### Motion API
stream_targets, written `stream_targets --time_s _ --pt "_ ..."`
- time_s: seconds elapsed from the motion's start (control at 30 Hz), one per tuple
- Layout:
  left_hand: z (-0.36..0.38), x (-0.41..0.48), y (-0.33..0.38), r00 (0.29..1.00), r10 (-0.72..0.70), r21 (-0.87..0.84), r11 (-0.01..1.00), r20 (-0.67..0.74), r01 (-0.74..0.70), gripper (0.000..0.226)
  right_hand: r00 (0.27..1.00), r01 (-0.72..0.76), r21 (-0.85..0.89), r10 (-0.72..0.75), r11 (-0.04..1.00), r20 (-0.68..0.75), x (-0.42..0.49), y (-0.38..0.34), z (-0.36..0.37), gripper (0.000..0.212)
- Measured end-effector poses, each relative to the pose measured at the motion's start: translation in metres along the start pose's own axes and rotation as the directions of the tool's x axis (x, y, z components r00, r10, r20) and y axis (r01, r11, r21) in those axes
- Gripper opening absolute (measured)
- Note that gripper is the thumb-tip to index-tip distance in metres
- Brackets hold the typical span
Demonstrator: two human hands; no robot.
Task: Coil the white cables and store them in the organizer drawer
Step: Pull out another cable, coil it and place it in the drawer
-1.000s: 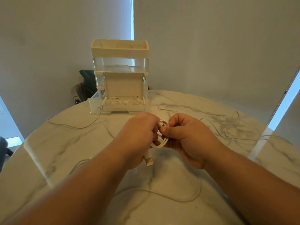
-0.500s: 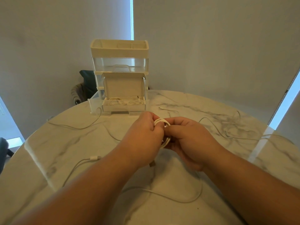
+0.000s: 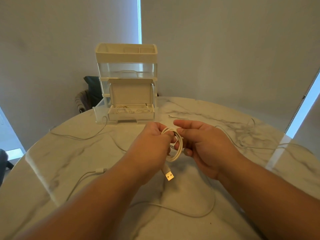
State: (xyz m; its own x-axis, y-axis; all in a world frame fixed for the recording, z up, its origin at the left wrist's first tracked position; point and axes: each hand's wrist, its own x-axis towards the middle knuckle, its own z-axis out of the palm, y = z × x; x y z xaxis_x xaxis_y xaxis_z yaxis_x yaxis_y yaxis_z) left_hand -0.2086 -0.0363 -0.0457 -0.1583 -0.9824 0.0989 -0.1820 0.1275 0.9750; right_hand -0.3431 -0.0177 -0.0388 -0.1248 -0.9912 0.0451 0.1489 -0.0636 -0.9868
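Two hands work above the desk [image 3: 69, 161]: left hand [image 3: 152, 146] pinches the coil [image 3: 179, 149] at its top, right hand [image 3: 204, 148] curls round its side. Plug [image 3: 169, 175] dangles. Drawer [image 3: 131, 116] stands beyond.

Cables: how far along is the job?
Done: a few coiled cables lie in the open drawer. In hand: left hand and right hand hold a coil, its USB plug hanging free. Remaining: stow it, then coil the loose cables spread over the table.

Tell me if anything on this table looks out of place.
Lying uncoiled on the table: a cable tangle at right, a strand by the organizer's left side, a loop near the front. The held coiled cable looks fine.
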Motion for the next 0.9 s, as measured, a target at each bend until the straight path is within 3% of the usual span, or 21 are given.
stream_targets --time_s 0.13,0.3,0.47,0.67,0.77,0.9 --pt "0.001 0.000 0.000 0.999 -0.001 -0.084 0.996 0.035 0.004 0.008 0.999 0.051 0.022 -0.050 0.998 -0.009 0.001 0.003 0.002 0.024" --pt "0.002 -0.003 0.003 1.000 0.019 -0.060 0.998 0.025 -0.017 0.013 0.996 0.086 0.064 -0.085 0.994 -0.023 0.001 0.005 0.002 0.018" --pt "0.002 -0.003 0.002 0.994 0.047 0.031 0.998 0.096 -0.050 0.006 0.994 0.105 0.075 -0.102 0.992 -0.038 0.002 0.003 -0.001 0.029" --pt "0.000 -0.001 -0.002 0.978 -0.048 0.058 0.998 0.202 0.037 0.022 0.982 0.185 -0.149 -0.190 0.971 -0.019 -0.002 0.004 -0.002 0.035" --pt "-0.001 -0.007 0.006 0.977 -0.070 -0.073 0.994 0.203 0.086 0.022 0.970 0.220 -0.328 -0.241 0.919 -0.024 -0.007 0.001 -0.002 0.028" --pt "-0.009 -0.006 0.007 0.989 -0.088 -0.201 0.973 0.119 0.111 0.028 0.961 0.237 -0.431 -0.275 0.871 -0.027 -0.010 -0.001 -0.001 0.026"
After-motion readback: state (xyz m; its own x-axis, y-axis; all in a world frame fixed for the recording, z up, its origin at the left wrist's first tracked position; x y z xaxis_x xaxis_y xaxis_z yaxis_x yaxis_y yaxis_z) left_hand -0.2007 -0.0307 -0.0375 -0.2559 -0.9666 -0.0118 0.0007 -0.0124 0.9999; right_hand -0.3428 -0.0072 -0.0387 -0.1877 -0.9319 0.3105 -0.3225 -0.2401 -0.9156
